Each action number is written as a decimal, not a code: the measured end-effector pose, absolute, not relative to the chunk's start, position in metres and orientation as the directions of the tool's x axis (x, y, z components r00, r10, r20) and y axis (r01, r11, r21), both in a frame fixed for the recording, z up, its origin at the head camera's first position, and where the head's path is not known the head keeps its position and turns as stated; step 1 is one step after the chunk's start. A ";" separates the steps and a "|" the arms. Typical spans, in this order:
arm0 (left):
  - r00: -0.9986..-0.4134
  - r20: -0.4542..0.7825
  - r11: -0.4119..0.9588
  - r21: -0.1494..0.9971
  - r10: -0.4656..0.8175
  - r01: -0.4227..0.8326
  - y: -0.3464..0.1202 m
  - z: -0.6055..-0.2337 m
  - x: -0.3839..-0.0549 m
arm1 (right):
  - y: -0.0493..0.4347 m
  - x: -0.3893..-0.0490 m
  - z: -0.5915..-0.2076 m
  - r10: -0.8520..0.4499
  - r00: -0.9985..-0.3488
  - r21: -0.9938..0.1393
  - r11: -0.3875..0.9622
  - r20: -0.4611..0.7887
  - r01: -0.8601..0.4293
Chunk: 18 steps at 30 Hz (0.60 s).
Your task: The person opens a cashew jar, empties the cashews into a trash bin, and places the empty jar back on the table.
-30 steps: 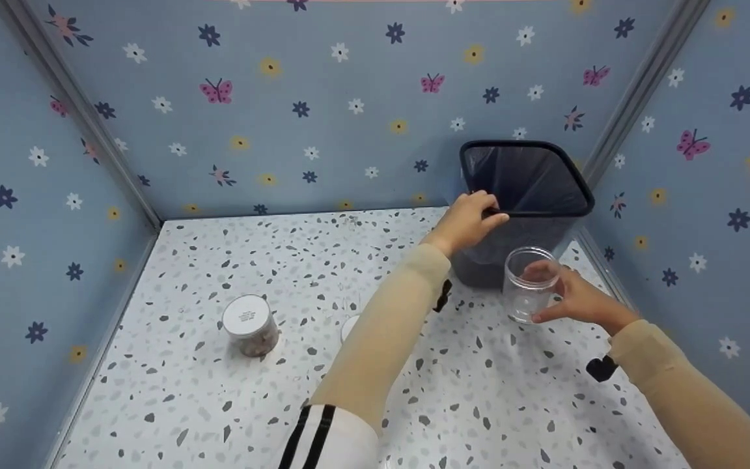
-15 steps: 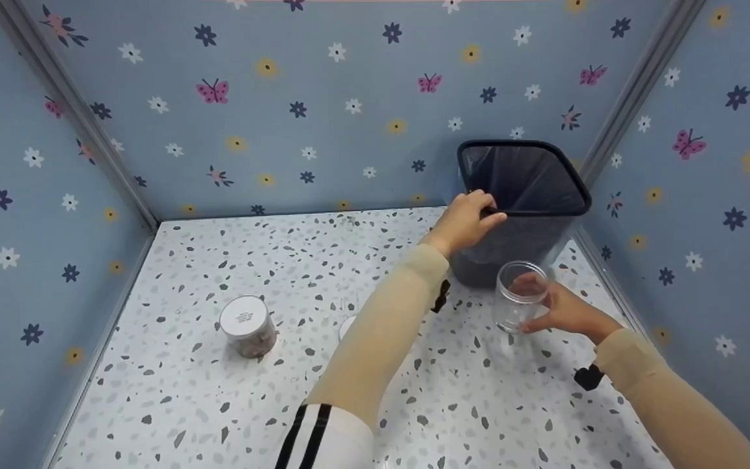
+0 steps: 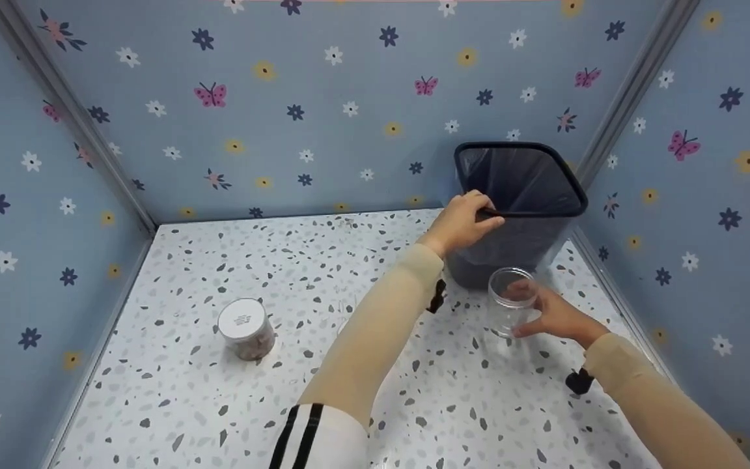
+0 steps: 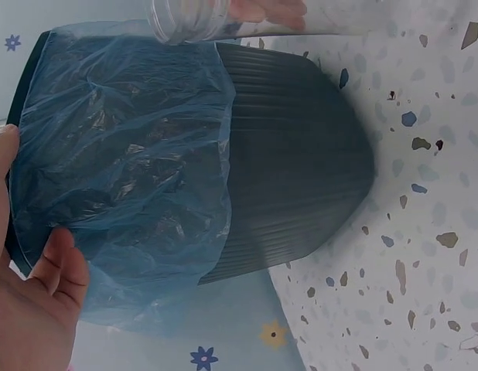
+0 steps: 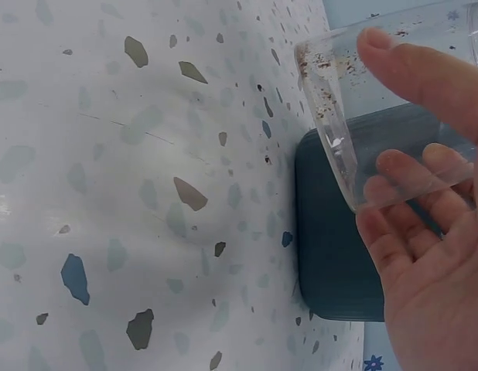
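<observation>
A dark bin (image 3: pixel 521 215) with a blue plastic liner (image 4: pixel 123 201) stands in the back right corner of the speckled tabletop (image 3: pixel 271 260). My left hand (image 3: pixel 463 221) grips the bin's near rim. My right hand (image 3: pixel 547 312) holds an empty clear jar (image 3: pixel 510 301) upright, just in front of the bin and close to the tabletop. In the right wrist view the clear jar (image 5: pixel 378 116) has crumbs stuck inside, and my thumb and fingers (image 5: pixel 413 174) curl round it. Its open mouth (image 4: pixel 189 19) shows at the top of the left wrist view.
A closed jar with a white lid (image 3: pixel 245 327) and brownish contents stands at the left middle of the tabletop. A white lid (image 3: pixel 344 322) peeks out behind my left forearm. Blue flowered walls (image 3: pixel 323 111) enclose the table at the back and on both sides.
My right hand has lowered the clear jar and drawn it slightly left, towards the tabletop in front of the bin. My left hand has stayed on the bin's rim.
</observation>
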State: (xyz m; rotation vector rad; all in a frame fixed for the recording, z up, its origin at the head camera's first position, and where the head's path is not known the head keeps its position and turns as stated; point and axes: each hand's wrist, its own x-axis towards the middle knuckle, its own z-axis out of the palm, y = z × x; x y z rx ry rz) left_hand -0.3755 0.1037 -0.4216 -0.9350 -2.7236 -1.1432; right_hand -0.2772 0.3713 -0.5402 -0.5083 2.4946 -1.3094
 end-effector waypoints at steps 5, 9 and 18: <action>-0.783 0.335 0.492 0.632 0.523 0.599 0.101 -0.426 -0.376 | 0.370 -0.277 -0.547 -0.429 -0.899 -0.839 0.518 -0.087 -0.166; -0.769 0.372 0.477 0.620 0.520 0.623 0.097 -0.426 -0.375 | 0.367 -0.276 -0.553 -0.427 -0.901 -0.849 0.501 -0.073 -0.169; -0.757 0.407 0.463 0.611 0.512 0.642 0.088 -0.424 -0.370 | 0.364 -0.275 -0.566 -0.411 -0.911 -0.874 0.454 -0.033 -0.173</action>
